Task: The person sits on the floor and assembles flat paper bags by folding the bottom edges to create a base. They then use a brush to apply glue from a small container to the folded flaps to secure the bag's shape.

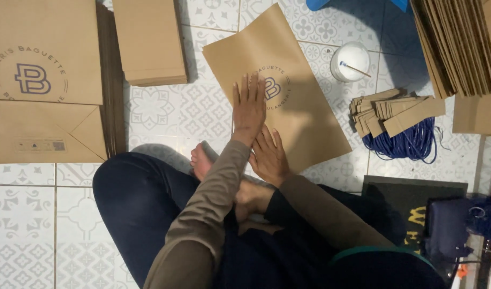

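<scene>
Head view is showing one person sitting cross-legged on a patterned tile floor (pixel 165 115), with two hands working on one flat brown paper bag (pixel 304 120) lying at a slant straight ahead of the knees. The left hand (pixel 249 107) is lying flat on the bag's middle, fingers straight and close together, palm pressing down beside the printed round mark. The right hand (pixel 268 155) is resting flat at the bag's near edge, fingers slightly spread, just under the left wrist; neither hand is pinching anything.

Counting the rest: one white glue cup (pixel 350 61) with one stick in it is standing past the bag's right edge; one bundle of blue cord (pixel 411 142) is lying to the right, with a loose heap of brown card strips (pixel 393 112) resting on it, too overlapped to count. Two printed bag stacks are sitting at the left: a large one (pixel 42 80) and a plain smaller one (pixel 149 43). Another fanned stack (pixel 459 45) is leaning at the top right.

All three stacks are being cut off by the frame. One bare foot (pixel 202 160) is partly hidden behind the left sleeve. Dark items at the lower right are hard to make out.
</scene>
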